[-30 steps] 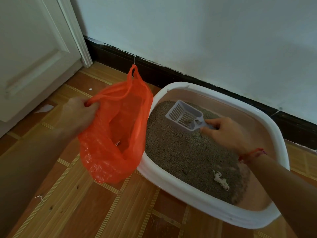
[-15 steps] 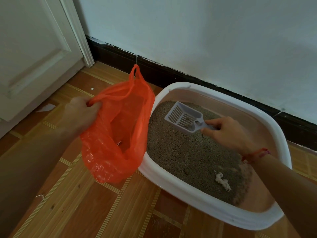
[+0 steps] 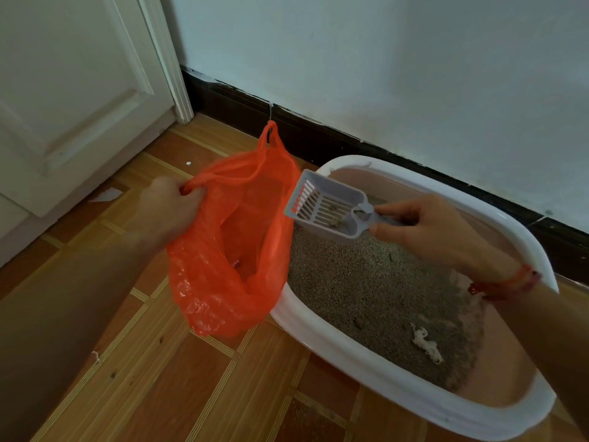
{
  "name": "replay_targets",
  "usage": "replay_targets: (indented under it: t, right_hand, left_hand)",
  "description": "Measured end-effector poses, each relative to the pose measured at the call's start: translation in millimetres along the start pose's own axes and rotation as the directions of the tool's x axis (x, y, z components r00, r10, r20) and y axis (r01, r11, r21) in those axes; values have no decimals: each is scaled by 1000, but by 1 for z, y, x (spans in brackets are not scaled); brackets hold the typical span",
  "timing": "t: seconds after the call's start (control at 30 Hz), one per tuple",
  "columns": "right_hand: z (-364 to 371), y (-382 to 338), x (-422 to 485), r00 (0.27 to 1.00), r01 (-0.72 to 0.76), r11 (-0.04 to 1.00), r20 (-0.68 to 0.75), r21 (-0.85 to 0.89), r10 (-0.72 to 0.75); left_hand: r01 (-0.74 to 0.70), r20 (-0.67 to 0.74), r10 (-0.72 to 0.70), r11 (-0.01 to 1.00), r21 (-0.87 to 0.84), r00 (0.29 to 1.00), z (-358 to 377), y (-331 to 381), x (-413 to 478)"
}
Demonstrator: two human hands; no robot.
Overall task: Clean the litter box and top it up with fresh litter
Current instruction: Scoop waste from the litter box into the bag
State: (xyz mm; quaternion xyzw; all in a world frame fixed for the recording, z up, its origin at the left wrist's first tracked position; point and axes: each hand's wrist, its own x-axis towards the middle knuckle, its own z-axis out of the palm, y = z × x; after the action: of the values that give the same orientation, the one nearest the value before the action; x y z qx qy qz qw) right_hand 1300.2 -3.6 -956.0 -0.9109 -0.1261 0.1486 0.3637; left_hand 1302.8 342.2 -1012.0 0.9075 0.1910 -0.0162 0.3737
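A white-rimmed litter box (image 3: pixel 347 349) with a pink inside stands on the floor by the wall, part filled with grey litter (image 3: pixel 376 291). A white clump (image 3: pixel 425 344) lies on the litter near its right end. My right hand (image 3: pixel 436 231) grips the handle of a slotted white scoop (image 3: pixel 325 207), which hangs above the box's left end with a few small clumps in it. Its front edge reaches the open mouth of an orange plastic bag (image 3: pixel 229 250). My left hand (image 3: pixel 169 208) grips the bag's near handle and holds it open beside the box.
A wooden floor (image 3: pixel 178 378) runs under everything. A dark skirting board (image 3: pixel 318 138) and pale wall stand behind the box. A white door (image 3: pixel 73 90) is at the left, with a scrap of paper (image 3: pixel 106 195) on the floor before it.
My right hand has lifted the scoop out of the litter and carried it left to the bag's mouth. The left hand still holds the bag open.
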Motion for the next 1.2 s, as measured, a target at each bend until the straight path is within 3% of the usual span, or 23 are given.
replay_targets:
  t: [0.17,0.3,0.6,0.7,0.93,1.2]
  right_hand:
    - [7,-39,24,986,100,957,158,-272,-58]
    - [27,-71,56,977,147,802,211,-579,-27]
    - [71,-135,70,966,232,535,128,-812,-224]
    - [78,-134,68,961,239,497,131,-834,-243]
    - [73,-125,64,962,206,492,84,-846,-258]
    - [38,-84,56,957,160,656,-47,-738,-286]
  left_hand:
    - [3,-20,-2,1000,15,1000,-1,-4,4]
    - [-14,-28,14,1000,-9,1000,-2,-9,5]
    - [24,-39,-27,996,-85,999,-6,-14,5]
    - [32,-25,-35,993,-113,999,-8,-16,5]
    - [43,-12,-44,995,-94,999,-4,-15,7]
    - [28,-7,-28,998,-56,1000,-2,-5,-1]
